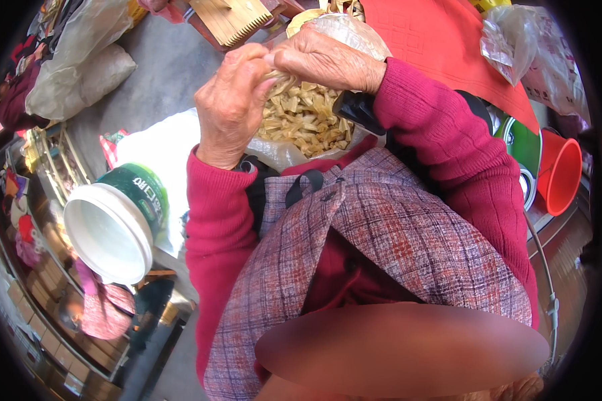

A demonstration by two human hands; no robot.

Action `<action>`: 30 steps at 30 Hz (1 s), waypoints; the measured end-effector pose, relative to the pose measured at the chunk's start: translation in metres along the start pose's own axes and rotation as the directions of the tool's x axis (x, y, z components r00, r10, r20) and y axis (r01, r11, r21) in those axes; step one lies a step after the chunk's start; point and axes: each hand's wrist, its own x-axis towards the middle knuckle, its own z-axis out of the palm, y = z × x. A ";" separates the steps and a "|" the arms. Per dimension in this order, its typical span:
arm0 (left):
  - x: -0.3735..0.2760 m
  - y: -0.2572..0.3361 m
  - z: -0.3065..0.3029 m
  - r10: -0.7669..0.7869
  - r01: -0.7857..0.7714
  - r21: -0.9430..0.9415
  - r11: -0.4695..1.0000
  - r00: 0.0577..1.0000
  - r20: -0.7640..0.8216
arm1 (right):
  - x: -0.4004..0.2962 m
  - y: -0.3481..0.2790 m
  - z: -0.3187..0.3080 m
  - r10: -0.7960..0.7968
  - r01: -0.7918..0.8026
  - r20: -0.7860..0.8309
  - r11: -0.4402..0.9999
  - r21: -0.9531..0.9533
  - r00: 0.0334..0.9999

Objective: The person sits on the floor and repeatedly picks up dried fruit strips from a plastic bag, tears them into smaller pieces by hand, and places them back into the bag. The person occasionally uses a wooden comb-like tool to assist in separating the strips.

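My left hand (233, 103) and my right hand (328, 57) meet at the fingertips, up over a whitish plastic sack. Between them they pinch a pale strand or strip, its far part hidden by the fingers. Just below hang more pale strands (281, 77). Under the hands, the sack (276, 153) stands open, full of folded, yellowish-tan dried pieces (306, 118) whose material I cannot tell. A round, translucent whitish bundle (348, 32) lies behind my right hand.
A wooden board with a toothed edge (233, 20) is at the top. Red cloth (426, 45) spreads to the upper right, near a red bucket (564, 173). On the left are a white-and-green plastic bucket (150, 193), tipped towards me, and a stuffed plastic bag (93, 80).
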 end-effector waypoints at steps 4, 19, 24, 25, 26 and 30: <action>-0.002 0.003 -0.001 -0.219 0.220 -0.327 0.919 0.975 0.042 | -0.004 0.003 0.004 -0.038 0.034 -0.050 0.996 -0.077 0.998; 0.001 0.010 0.009 -0.209 0.199 -0.451 0.870 0.977 0.027 | -0.008 0.027 0.019 -0.234 0.218 -0.270 0.972 -0.088 0.934; -0.007 0.008 0.019 -0.437 0.455 -0.864 0.214 0.836 0.331 | -0.006 0.030 0.024 -0.020 0.022 -0.397 1.000 0.002 0.918; -0.008 0.007 0.018 -0.397 0.450 -0.893 0.027 0.825 0.403 | -0.007 0.029 0.021 -0.094 0.092 -0.405 0.995 -0.023 0.909; -0.007 0.004 0.016 -0.318 0.430 -0.898 -0.090 0.842 0.435 | -0.011 0.028 0.016 -0.165 0.159 -0.411 0.986 -0.049 0.896; -0.002 -0.013 -0.008 -0.272 0.148 -0.900 -0.410 0.922 0.276 | -0.021 0.029 -0.011 -0.118 0.075 -0.377 0.989 -0.128 0.919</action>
